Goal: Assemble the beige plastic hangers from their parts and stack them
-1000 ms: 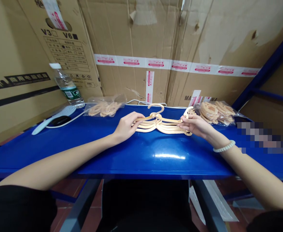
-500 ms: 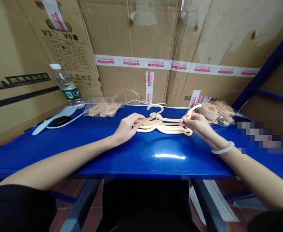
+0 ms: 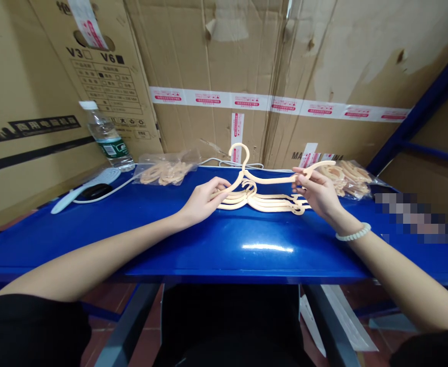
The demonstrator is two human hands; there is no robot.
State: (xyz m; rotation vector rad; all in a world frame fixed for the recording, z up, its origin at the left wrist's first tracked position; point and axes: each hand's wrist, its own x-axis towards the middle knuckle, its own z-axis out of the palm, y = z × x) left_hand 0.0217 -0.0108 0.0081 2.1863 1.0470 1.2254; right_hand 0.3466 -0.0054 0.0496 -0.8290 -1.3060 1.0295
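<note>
A cream-coloured clothes hanger (image 3: 273,180) is held up between both hands, its hook pointing upward. My left hand (image 3: 203,203) is closed on the hanger's left arm. The fingers of my right hand (image 3: 318,191) pinch its right arm, and a curved end piece sticks out past them to the right. Just below and behind my fingers, a stack of similar hangers (image 3: 272,204) lies on the blue table (image 3: 208,250). My fingers partly hide the ends of both the held hanger and the stack.
Clear bags of cream-coloured pieces lie at the back left (image 3: 166,171) and back right (image 3: 352,178). A water bottle (image 3: 111,142), a pale blue brush (image 3: 88,188) and a black oval object (image 3: 97,191) are at the left. Cardboard (image 3: 216,61) walls the back.
The hanger in my hands has risen off the stack, and its hook has turned upright and faces left. My right hand has shifted slightly right. My left hand has barely moved.
</note>
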